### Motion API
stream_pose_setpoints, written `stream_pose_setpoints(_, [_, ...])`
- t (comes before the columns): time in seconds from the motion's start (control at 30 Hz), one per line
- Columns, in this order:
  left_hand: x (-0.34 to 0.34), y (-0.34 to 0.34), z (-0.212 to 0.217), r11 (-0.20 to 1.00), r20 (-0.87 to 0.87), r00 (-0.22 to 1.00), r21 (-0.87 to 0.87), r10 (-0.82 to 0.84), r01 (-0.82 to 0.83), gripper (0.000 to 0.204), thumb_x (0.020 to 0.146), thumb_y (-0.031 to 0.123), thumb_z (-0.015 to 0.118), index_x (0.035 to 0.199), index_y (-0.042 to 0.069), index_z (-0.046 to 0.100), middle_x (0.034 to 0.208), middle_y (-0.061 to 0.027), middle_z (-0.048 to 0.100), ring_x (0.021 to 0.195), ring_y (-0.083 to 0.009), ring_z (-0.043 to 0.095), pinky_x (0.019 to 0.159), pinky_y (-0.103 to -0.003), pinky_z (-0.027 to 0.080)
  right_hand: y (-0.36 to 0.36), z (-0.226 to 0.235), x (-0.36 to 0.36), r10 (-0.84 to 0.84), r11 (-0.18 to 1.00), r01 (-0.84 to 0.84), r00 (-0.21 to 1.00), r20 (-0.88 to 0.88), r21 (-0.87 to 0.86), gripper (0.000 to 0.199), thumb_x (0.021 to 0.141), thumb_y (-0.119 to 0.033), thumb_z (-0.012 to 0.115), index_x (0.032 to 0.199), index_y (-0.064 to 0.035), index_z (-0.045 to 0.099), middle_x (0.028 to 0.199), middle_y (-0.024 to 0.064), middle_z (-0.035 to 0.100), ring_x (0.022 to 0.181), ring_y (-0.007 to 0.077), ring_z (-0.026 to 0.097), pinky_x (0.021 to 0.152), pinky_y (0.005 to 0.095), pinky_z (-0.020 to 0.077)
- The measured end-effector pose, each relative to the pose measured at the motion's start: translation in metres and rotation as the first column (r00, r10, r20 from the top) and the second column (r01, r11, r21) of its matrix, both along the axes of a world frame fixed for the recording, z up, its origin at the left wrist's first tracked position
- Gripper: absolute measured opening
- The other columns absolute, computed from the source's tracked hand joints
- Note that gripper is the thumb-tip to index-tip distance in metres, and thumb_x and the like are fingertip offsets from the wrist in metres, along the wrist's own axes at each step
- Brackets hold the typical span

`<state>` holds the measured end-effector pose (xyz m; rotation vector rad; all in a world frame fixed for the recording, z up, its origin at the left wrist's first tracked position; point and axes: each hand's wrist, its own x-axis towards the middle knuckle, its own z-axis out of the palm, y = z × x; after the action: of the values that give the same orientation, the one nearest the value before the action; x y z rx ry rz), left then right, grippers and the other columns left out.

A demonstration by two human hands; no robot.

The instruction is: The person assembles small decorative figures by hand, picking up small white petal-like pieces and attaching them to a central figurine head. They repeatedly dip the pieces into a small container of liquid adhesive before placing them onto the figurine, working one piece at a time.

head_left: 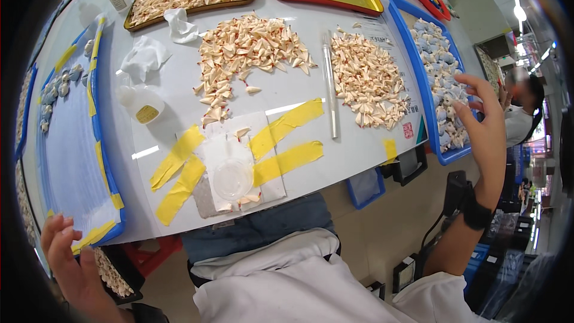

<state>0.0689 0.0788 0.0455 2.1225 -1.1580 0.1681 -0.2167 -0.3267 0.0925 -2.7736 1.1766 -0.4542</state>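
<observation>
My right hand (487,116) is at the right-hand blue tray (443,157), thumb and forefinger apart over its right edge. Small blue-and-white figurines (441,78) crowd that tray, and I see none in my grasp. At the lower left my left hand (72,260) is beside the near corner of another blue tray (115,218). Its fingers are loosely bent and apart, with nothing visible in them. That tray has a pale blue lining, yellow tape along its sides and several figurines (63,87) toward its far left.
Two heaps of cream, red-tipped cone-shaped pieces (257,45) (368,81) lie on the white table, a silver pen-like tool (330,93) between them. Yellow tape (287,125) surrounds a small clear round dish (233,178). A squat bottle (145,106) and crumpled tissues (145,58) stand left.
</observation>
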Motion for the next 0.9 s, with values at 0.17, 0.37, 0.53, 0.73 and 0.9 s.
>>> stream_pose_setpoints(0.17, [0.051,0.012,0.028,0.964,0.072,0.997,0.264,-0.038,0.017,0.020,0.086,0.015,0.051,0.099,0.001,0.049,0.118,-0.0154,0.043,0.108,-0.0227,0.044,0.092,-0.035,0.035,0.019,-0.028,0.050,0.216,0.907,-0.245,0.969,0.121,0.343,0.026,0.068,-0.001,0.059,0.094,-0.0039,0.058,0.094,0.0099,0.057,0.084,0.0217,0.054,0.073,0.0308,0.0443])
stream_pose_setpoints(0.37, [0.128,0.006,0.051,0.987,-0.230,0.970,0.158,0.077,-0.041,0.016,0.086,0.014,0.053,0.096,0.002,0.052,0.094,-0.0028,0.052,0.086,-0.0085,0.049,0.074,-0.021,0.038,0.021,-0.046,0.080,0.222,0.930,-0.241,0.970,0.098,0.277,0.016,0.066,0.000,0.059,0.082,0.0021,0.059,0.074,0.0101,0.057,0.068,0.0186,0.055,0.065,0.0271,0.0434])
stream_pose_setpoints(0.53, [0.207,-0.048,0.045,0.959,-0.313,0.950,0.272,0.012,0.078,0.020,0.084,0.019,0.058,0.096,0.003,0.057,0.086,-0.0004,0.056,0.077,-0.0082,0.051,0.068,-0.021,0.040,0.021,-0.045,0.071,0.200,0.956,-0.229,0.966,0.161,0.185,0.012,0.065,0.004,0.057,0.076,0.0037,0.059,0.070,0.0111,0.058,0.063,0.0210,0.055,0.061,0.0272,0.0422])
stream_pose_setpoints(0.73, [0.202,-0.078,0.009,0.925,-0.043,0.998,0.380,0.043,-0.023,0.018,0.078,0.010,0.062,0.094,0.004,0.055,0.091,-0.0042,0.055,0.082,-0.0131,0.051,0.071,-0.025,0.043,0.028,-0.046,0.083,0.125,0.980,-0.157,0.962,0.243,0.118,0.006,0.075,0.001,0.056,0.080,0.0031,0.059,0.072,0.0068,0.056,0.064,0.0126,0.050,0.061,0.0246,0.0401])
stream_pose_setpoints(0.9, [0.215,-0.072,0.001,0.917,-0.044,0.993,0.390,0.110,-0.084,0.018,0.077,0.009,0.064,0.090,0.003,0.053,0.082,-0.0046,0.052,0.076,-0.0135,0.052,0.066,-0.025,0.044,0.026,-0.039,0.072,0.031,0.949,-0.155,0.913,0.406,0.276,0.008,0.084,-0.005,0.054,0.087,0.0020,0.057,0.080,0.0042,0.058,0.068,0.0093,0.050,0.065,0.0212,0.0398])
